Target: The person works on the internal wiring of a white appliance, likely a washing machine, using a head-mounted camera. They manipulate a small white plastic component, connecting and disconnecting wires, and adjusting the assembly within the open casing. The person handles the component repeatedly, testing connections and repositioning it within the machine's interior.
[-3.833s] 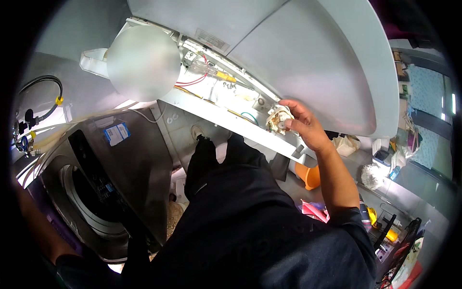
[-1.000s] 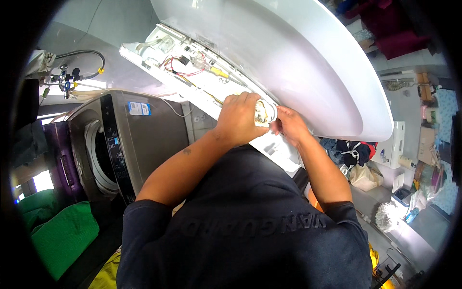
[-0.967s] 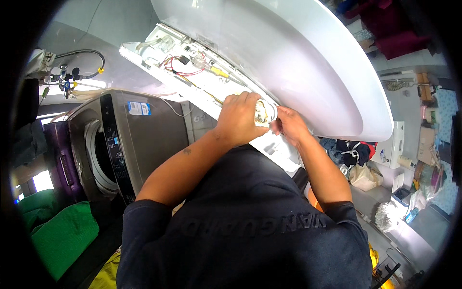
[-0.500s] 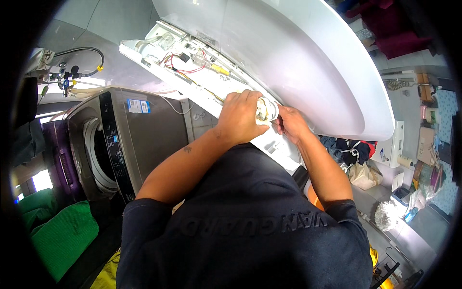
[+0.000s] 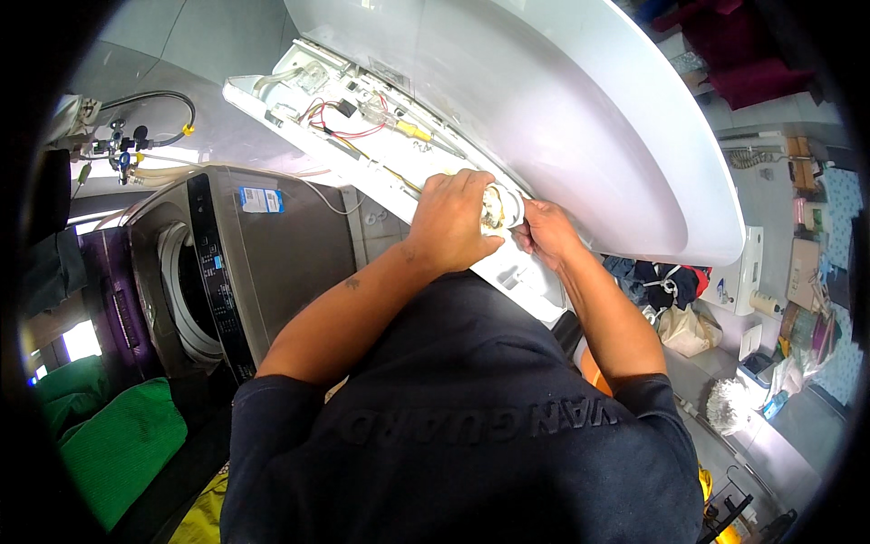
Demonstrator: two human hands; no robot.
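Note:
A white round, cup-like part (image 5: 493,208) with yellowish-brown grime inside is held over a long white housing (image 5: 362,186). My left hand (image 5: 452,218) wraps round it, thumb below and fingers above. On its other side my right hand (image 5: 546,232) has bent fingers pressed together at its rim; part of those fingers is hidden. Red, yellow and black wires (image 5: 349,130) run along the exposed inside of the housing, with a yellow connector sleeve (image 5: 414,131) among them. Behind the housing rises a big curved white panel (image 5: 580,118).
A grey top-loading washing machine (image 5: 290,245) stands at the left, its lid area open. Hoses and taps (image 5: 127,145) are on the wall behind it. Green cloth (image 5: 122,444) lies at lower left. Clothes (image 5: 666,281) and a beige bag (image 5: 686,331) lie at right.
Almost nothing differs. Both hands stay on the white round part, which seems turned very slightly.

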